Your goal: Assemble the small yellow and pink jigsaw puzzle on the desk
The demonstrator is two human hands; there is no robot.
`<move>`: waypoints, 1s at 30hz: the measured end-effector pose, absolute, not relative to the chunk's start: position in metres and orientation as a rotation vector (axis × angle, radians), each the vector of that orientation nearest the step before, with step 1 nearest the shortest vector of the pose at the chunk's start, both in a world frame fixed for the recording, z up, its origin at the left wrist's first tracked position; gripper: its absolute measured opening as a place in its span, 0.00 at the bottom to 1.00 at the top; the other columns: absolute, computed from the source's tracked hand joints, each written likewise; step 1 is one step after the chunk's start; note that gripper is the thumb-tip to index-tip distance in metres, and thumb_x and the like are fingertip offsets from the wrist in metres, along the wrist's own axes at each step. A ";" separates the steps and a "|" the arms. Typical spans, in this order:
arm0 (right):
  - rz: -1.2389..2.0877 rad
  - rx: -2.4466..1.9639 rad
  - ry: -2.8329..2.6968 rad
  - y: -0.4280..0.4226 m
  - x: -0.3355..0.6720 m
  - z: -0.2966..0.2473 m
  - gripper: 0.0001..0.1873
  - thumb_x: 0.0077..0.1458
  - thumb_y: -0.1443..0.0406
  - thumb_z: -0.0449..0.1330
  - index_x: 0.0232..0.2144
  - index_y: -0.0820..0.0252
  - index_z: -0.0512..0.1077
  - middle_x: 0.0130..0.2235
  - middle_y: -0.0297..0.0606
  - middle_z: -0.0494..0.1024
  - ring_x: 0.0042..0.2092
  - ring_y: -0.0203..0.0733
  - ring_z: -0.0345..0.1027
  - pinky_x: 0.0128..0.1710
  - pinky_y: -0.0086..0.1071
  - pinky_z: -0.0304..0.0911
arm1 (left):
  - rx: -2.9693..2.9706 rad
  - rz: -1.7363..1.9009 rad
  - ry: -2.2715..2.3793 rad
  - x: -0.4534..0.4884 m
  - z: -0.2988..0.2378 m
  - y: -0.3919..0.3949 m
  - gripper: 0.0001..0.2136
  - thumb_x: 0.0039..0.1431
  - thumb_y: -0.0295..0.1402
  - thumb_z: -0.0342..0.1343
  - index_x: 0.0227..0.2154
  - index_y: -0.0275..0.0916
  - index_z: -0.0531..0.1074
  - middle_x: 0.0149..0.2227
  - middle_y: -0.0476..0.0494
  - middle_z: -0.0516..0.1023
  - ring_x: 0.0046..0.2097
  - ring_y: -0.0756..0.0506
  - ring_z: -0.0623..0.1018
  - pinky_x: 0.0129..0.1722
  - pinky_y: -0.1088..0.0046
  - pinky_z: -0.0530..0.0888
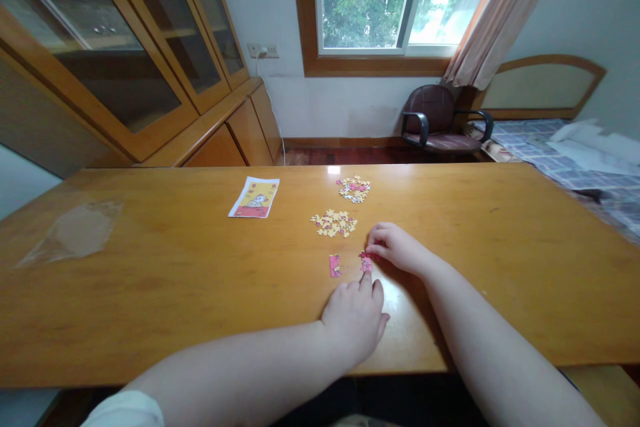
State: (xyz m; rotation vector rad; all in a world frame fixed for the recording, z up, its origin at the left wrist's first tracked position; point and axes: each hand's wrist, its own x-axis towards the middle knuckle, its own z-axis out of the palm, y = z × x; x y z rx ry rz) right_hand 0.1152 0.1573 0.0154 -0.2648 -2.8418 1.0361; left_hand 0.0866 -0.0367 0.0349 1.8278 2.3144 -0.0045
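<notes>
The left hand lies open, one finger on the pink pieces; the right hand bunches at their one o'clock edge, pinching or not I can't tell. Around them on the counter: pink block, nine o'clock; card, ten; yellow pile, eleven.

A pale sleeve ends above the bare left forearm.

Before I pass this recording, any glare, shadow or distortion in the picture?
In the head view, the window's right pane is nearly blown out, glare whitens the table beside the left hand, and the right arm casts a shadow; the edges look stretched.
</notes>
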 end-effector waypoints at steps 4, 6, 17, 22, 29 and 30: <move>0.972 -0.282 -2.852 0.158 0.114 0.010 0.06 0.54 0.65 0.64 0.25 0.61 0.76 0.32 0.38 0.75 0.37 0.39 0.68 0.41 0.31 0.62 | 1.826 -0.019 2.312 0.087 0.036 -0.037 0.23 0.61 0.44 0.51 0.54 0.35 0.66 0.56 0.31 0.69 0.46 0.37 0.76 0.41 0.61 0.73; 0.937 -0.286 -2.855 0.158 0.114 0.009 0.06 0.53 0.65 0.64 0.25 0.61 0.76 0.33 0.38 0.75 0.37 0.38 0.68 0.42 0.31 0.62 | 1.830 -0.027 2.314 0.087 0.035 -0.037 0.24 0.61 0.44 0.51 0.55 0.34 0.65 0.57 0.30 0.68 0.45 0.38 0.76 0.41 0.61 0.73; 0.745 -0.310 -2.922 0.153 0.115 0.013 0.05 0.53 0.65 0.64 0.27 0.60 0.77 0.34 0.39 0.77 0.38 0.39 0.69 0.42 0.32 0.62 | 1.835 -0.010 2.306 0.087 0.032 -0.037 0.25 0.61 0.44 0.50 0.56 0.33 0.63 0.57 0.29 0.67 0.46 0.37 0.76 0.41 0.61 0.72; 0.702 -0.313 -2.925 0.153 0.116 0.012 0.04 0.53 0.65 0.64 0.28 0.59 0.77 0.34 0.38 0.76 0.37 0.38 0.69 0.41 0.31 0.62 | 1.832 -0.004 2.304 0.088 0.033 -0.037 0.25 0.61 0.44 0.51 0.56 0.34 0.64 0.56 0.29 0.68 0.47 0.37 0.76 0.42 0.61 0.72; 0.663 -0.348 -2.905 0.151 0.116 0.014 0.04 0.53 0.65 0.64 0.28 0.59 0.77 0.33 0.38 0.76 0.36 0.38 0.69 0.40 0.30 0.62 | 1.845 -0.013 2.299 0.085 0.034 -0.037 0.23 0.61 0.44 0.50 0.54 0.34 0.65 0.54 0.29 0.69 0.45 0.37 0.76 0.41 0.61 0.73; 0.655 -0.377 -2.891 0.152 0.117 0.016 0.05 0.54 0.65 0.63 0.28 0.59 0.77 0.33 0.38 0.76 0.36 0.38 0.69 0.40 0.29 0.62 | 1.844 -0.011 2.300 0.085 0.035 -0.038 0.22 0.61 0.44 0.50 0.53 0.34 0.66 0.53 0.30 0.70 0.44 0.38 0.76 0.40 0.61 0.73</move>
